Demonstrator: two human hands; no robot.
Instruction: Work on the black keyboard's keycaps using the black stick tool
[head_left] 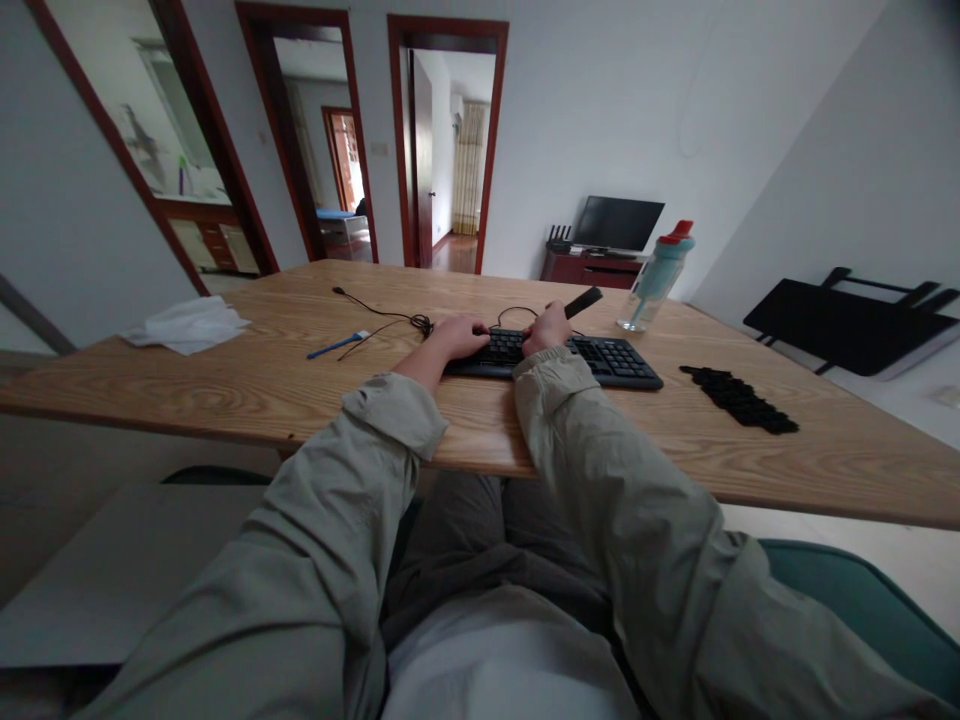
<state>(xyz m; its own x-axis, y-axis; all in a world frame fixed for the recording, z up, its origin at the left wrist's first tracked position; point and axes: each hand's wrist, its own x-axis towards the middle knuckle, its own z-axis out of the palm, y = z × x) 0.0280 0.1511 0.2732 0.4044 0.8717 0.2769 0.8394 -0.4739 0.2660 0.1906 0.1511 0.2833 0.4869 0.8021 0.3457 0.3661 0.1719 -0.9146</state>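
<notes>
A black keyboard (616, 362) lies on the wooden table in front of me. My left hand (456, 340) rests over its left end, with the fingers bent down onto it and the thumb side towards the keys. Closed around a black tool with a flat, wide handle (583, 302), my right hand (547, 328) is over the middle of the keyboard. The handle sticks up to the right; the tool's lower end is hidden by my hand. Behind my left hand lies a bundled black cable (421, 324). A blue-handled brush (337, 345) with a pale head is left of it.
A crumpled white cloth (187, 324) lies on the table's left side. On the right are a heap of small black pieces (741, 398) and an upright clear bottle (654, 285) with a red cap. The wooden table (285, 400) has its front edge near my lap.
</notes>
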